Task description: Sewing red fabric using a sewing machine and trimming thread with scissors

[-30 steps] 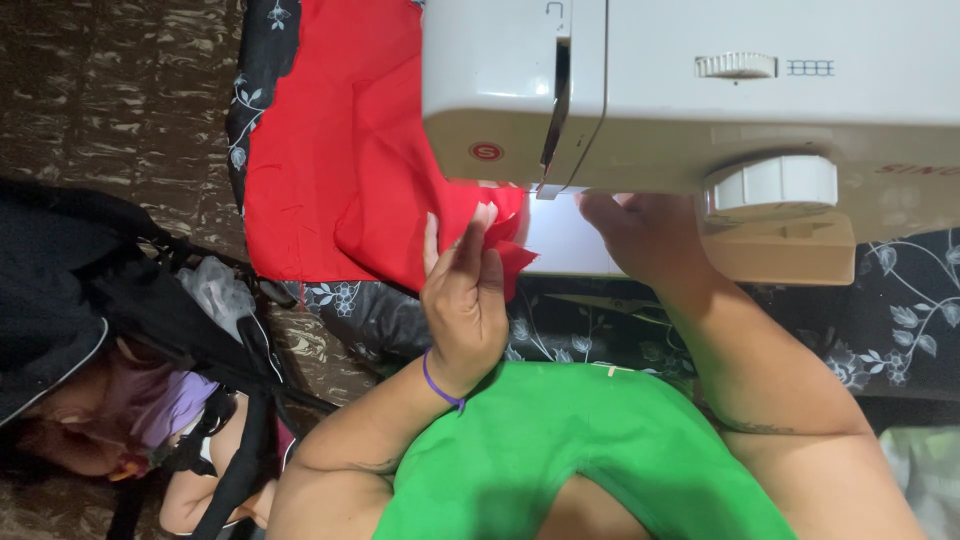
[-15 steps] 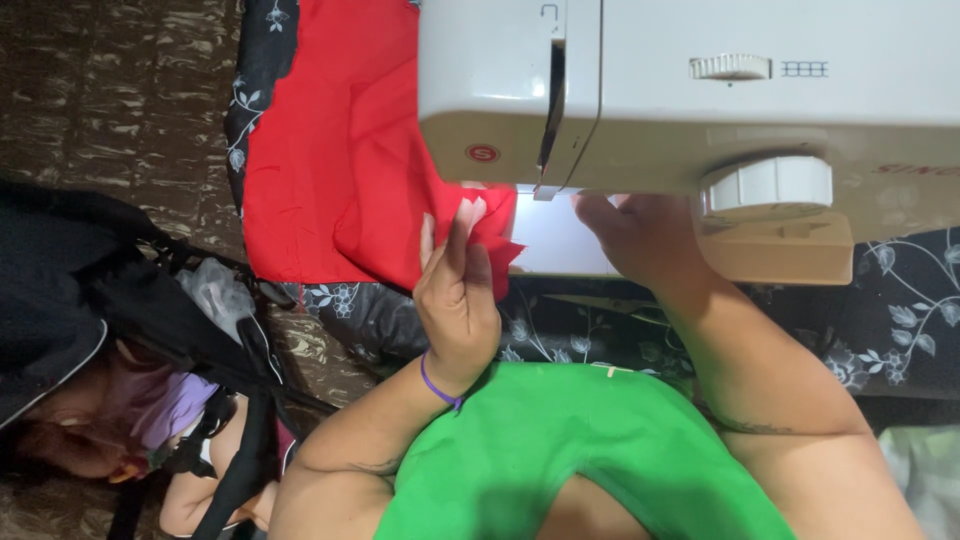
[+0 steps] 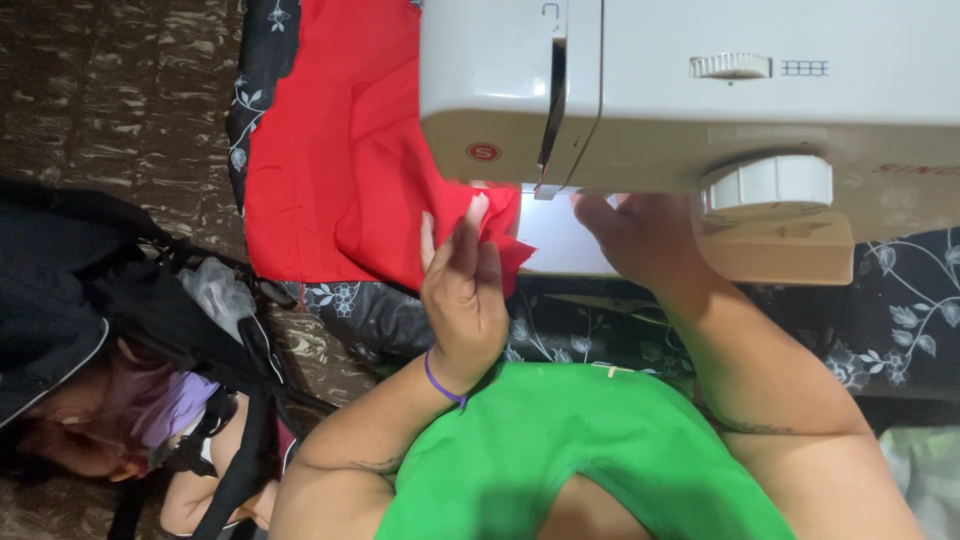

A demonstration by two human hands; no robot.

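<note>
A white sewing machine (image 3: 700, 90) stands on a black floral cloth (image 3: 900, 300). Red fabric (image 3: 340, 170) lies spread to its left and runs under the needle area (image 3: 540, 190). My left hand (image 3: 465, 290), with a purple band on the wrist, holds the near edge of the red fabric just beside the needle, fingers straight and pressed on the cloth. On the machine bed right of the needle rests my right hand (image 3: 640, 235), its fingertips partly hidden under the machine's arm. My green shirt (image 3: 570, 450) fills the bottom.
The machine's round handwheel (image 3: 770, 185) sits just above my right wrist. A black bag with straps (image 3: 120, 300) and purple and pink items (image 3: 170, 410) lie at the left on a brown patterned floor (image 3: 110, 90).
My left hand's fingers have drawn a little closer together on the red fabric. The machine and my right hand stay where they were.
</note>
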